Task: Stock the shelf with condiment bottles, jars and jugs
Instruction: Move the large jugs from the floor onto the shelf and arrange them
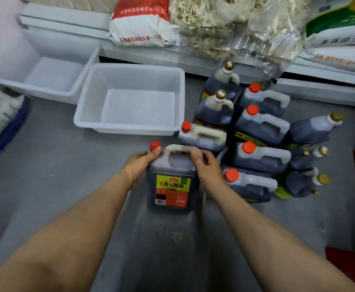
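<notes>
The grey floor point(56, 197) spreads under everything, and a white shelf ledge point(320, 89) runs along the far side, well beyond the fingertips. On that ledge lie a red-and-white flour sack point(139, 22), clear bags of dried strips point(235, 28) and a green-and-white sack point(339, 24). Just beyond the fingers of both hands sits a large white plastic tub point(130, 127), with a second white tub point(52, 81) further off to its left.

To the right of the right-hand fingers stands a cluster of dark jugs with orange caps point(261, 127), close together, and beyond them two gold-capped jugs point(216, 110). Further right of that cluster, smaller gold-capped bottles point(307, 180) lie tilted on the floor.

The soy sauce jug point(173, 178) stands upright on the floor directly between the two hands, its yellow and red label facing the camera, its orange cap point(154, 146) at the upper left corner.

The left hand point(139, 165) clasps the jug's left shoulder, thumb pressed against the neck just below the cap. The right hand point(207, 167) grasps the right end of the jug's pale handle point(178, 148), fingers curled over it.
</notes>
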### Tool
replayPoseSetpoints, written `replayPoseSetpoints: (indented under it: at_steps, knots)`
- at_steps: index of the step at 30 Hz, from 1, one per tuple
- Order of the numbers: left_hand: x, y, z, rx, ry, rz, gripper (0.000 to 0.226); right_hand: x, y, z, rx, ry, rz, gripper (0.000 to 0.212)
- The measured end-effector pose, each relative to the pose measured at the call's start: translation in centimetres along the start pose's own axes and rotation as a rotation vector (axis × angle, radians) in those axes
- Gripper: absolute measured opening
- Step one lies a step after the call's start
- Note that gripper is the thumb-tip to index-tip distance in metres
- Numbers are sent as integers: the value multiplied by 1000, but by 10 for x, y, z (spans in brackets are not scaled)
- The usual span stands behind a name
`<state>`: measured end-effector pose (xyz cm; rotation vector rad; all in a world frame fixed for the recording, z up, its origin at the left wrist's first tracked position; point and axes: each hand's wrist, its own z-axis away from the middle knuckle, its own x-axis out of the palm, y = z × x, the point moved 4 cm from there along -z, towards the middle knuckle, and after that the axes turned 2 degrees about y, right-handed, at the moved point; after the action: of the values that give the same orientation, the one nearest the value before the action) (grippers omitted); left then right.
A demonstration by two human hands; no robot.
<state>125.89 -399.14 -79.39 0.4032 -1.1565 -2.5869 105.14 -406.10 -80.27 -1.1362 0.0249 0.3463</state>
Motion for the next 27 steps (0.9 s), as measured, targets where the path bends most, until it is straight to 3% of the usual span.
replayPoseSetpoints:
  at_steps: [5,9,13,15,21,27]
  knots:
    - [-6,77,87,-64,18,-61,56,-40,-96,64,54,47,50,39]
    - [-9,185,167,-52,14,-23,50,-83,-220,120,43,-4,-40,39]
    - [-18,322,248,-31,34,30,59,-128,-362,175,-46,-181,-115,77]
    - [-21,394,290,31,3,56,54,-149,-436,201,-116,-189,-127,82]
    - [-25,574,413,264,-184,-11,42,-208,-619,273,-287,-71,-209,69]
    - [-23,679,500,583,-307,-132,83,-259,-738,338,-481,59,-231,77]
